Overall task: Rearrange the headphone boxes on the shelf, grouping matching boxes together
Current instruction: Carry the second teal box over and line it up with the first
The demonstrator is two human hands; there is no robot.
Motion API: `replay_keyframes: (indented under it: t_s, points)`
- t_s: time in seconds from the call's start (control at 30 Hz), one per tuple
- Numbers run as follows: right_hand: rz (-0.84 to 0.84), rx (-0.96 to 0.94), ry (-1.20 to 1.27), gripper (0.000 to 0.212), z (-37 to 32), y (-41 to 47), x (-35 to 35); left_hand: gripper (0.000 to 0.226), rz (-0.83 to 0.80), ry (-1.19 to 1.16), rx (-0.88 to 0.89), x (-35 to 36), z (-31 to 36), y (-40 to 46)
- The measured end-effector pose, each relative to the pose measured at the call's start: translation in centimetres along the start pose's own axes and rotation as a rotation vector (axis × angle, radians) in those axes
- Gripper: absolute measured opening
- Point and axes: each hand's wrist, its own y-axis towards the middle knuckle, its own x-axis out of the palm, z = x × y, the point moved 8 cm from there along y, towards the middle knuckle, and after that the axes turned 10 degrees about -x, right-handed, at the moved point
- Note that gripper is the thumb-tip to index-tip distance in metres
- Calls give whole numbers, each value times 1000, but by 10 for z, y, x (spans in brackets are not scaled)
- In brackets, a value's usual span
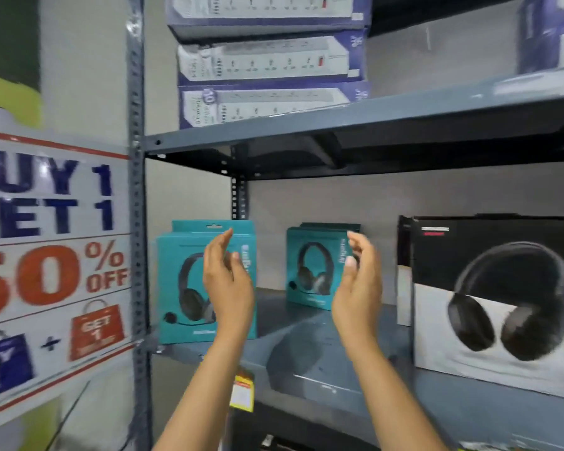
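Both hands are raised, palms facing each other, fingers spread and holding nothing. The left hand [227,281] hovers in front of the near teal box [189,288]; just beyond the right hand [358,281] stands the far teal box [310,265] on the shelf [306,362]. Best to clasp the far box by both sides, keep it upright, and set it beside its match, clear of the black box [498,304] further right.

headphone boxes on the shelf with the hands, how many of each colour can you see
Teal boxes: 4, in two pairs, left pair and middle pair
Black-and-white boxes: 2, front one with another edge behind it
Total: 6
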Motion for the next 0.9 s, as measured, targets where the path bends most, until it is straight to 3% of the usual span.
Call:
replay_keyframes:
  t_s: [0.17,0.27,0.47,0.63,0.77,0.9]
  points:
    - [-131,162,146,33,-20,-50,140,38,157,121,-14,-96,-51,70]
    - [-143,282,159,37,-9,-62,159,38,160,141,-45,-102,-70,72]
    - [-236,461,68,41,20,-94,188,38,76,114,-300,-114,-132,74]
    - [-256,431,81,36,18,-95,188,32,12,67,-288,-108,-126,75]
    - [-102,368,3,39,14,-59,149,28,-63,10,-222,-83,-93,82]
    - [-25,295,-56,31,20,-27,100,28,-178,-58,-299,-44,-85,80]
